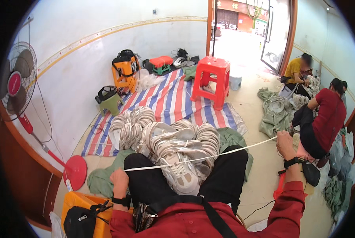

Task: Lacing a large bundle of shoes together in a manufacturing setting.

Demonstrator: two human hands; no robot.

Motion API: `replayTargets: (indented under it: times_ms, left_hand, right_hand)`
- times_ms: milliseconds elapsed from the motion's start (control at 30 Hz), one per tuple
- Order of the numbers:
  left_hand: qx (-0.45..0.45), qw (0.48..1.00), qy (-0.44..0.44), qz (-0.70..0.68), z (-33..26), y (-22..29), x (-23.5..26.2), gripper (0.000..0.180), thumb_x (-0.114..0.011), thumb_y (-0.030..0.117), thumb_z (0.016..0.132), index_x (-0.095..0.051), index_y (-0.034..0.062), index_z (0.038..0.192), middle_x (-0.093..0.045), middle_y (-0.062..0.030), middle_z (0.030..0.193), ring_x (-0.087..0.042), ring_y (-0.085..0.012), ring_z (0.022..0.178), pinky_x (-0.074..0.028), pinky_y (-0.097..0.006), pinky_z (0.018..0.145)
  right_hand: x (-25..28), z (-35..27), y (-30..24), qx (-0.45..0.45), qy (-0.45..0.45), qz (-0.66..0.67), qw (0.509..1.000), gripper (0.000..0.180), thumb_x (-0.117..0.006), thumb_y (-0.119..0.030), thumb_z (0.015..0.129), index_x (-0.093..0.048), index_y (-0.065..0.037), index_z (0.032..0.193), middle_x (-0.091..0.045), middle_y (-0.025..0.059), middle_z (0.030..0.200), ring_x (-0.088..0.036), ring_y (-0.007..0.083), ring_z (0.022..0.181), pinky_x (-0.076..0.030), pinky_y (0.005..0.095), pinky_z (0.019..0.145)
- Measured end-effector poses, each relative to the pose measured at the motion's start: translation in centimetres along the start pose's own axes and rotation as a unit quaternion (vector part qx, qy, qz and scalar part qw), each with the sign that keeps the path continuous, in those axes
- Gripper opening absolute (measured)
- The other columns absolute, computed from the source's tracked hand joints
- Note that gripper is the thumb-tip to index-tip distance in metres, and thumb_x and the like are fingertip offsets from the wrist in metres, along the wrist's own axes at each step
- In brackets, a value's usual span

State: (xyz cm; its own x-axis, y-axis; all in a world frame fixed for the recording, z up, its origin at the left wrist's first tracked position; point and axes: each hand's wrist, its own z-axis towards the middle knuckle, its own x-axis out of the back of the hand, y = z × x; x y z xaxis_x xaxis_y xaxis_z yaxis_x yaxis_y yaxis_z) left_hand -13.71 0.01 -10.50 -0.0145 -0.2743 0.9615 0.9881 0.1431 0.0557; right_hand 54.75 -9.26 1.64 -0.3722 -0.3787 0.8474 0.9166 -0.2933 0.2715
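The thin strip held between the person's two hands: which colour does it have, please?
The thin strip is white; it shows best in the head view.

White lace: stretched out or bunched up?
Stretched out: the white lace runs as one long line from the left hand to the right hand, with no loops between them.

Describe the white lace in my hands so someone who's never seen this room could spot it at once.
Find the big red, white and blue striped sheet, then the heap of pale shoes by the wearer's knees. Across that heap, the white lace runs from left hand to right hand. Unlike the laces on the front shoe, it is one long strip, stretched wide.
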Motion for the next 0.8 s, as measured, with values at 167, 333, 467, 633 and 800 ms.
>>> replayTargets:
  times_ms: [167, 333, 467, 633, 800]
  left_hand:
    - [0.069, 0.994, -0.087, 0.002, 0.0, -2.4, -4.4, 0.021, -0.055, 0.014, 0.079, -0.07, -0.0002, 0.084, -0.067, -0.0227, 0.085, -0.065, -0.0391, 0.081, -0.052, -0.045, 0.068]
    - [0.123, 0.979, -0.151, -0.059, -2.0, -5.7, -10.3, 0.024, -0.053, 0.017, 0.083, -0.067, -0.0031, 0.085, -0.065, -0.0263, 0.089, -0.062, -0.0433, 0.085, -0.05, -0.048, 0.07]
    - [0.122, 0.963, -0.198, -0.133, -3.0, -6.8, -14.3, 0.023, -0.054, 0.019, 0.085, -0.068, 0.0007, 0.088, -0.066, -0.0226, 0.092, -0.063, -0.0415, 0.09, -0.051, -0.046, 0.072]
    - [0.07, 0.957, -0.186, -0.213, -4.8, -9.2, -18.8, 0.029, -0.054, 0.024, 0.085, -0.067, -0.0013, 0.09, -0.065, -0.0254, 0.093, -0.062, -0.0436, 0.091, -0.05, -0.047, 0.072]
    - [0.073, 0.948, -0.229, -0.21, -8.3, -10.4, -22.2, 0.035, -0.057, 0.029, 0.083, -0.068, -0.0019, 0.093, -0.065, -0.0268, 0.093, -0.062, -0.0429, 0.092, -0.051, -0.047, 0.072]
  right_hand:
    - [-1.2, -1.7, 3.4, -0.024, -0.025, -0.007, 0.999, 0.008, -0.048, -0.008, 0.083, -0.054, -0.003, 0.082, -0.059, 0.0174, 0.075, -0.06, 0.0337, 0.078, -0.047, 0.0438, 0.069]
    - [-1.7, -3.1, 5.0, -0.04, -0.07, 0.056, 0.995, 0.013, -0.049, -0.011, 0.083, -0.055, 0.0, 0.08, -0.06, 0.0218, 0.073, -0.06, 0.0389, 0.075, -0.047, 0.0471, 0.067]
    - [-1.1, -4.3, 3.9, -0.029, -0.054, 0.123, 0.99, 0.02, -0.052, -0.017, 0.081, -0.059, 0.0, 0.075, -0.061, 0.0231, 0.073, -0.061, 0.0403, 0.075, -0.048, 0.0473, 0.067]
    - [-0.7, -4.7, -1.2, 0.005, -0.088, 0.21, 0.974, 0.018, -0.052, -0.017, 0.083, -0.061, -0.002, 0.081, -0.06, 0.0213, 0.072, -0.06, 0.0402, 0.073, -0.047, 0.0486, 0.067]
    - [-0.9, -5.3, -6.1, 0.054, -0.121, 0.294, 0.947, 0.019, -0.05, -0.013, 0.083, -0.065, -0.003, 0.09, -0.063, 0.021, 0.077, -0.061, 0.0392, 0.074, -0.048, 0.0472, 0.068]
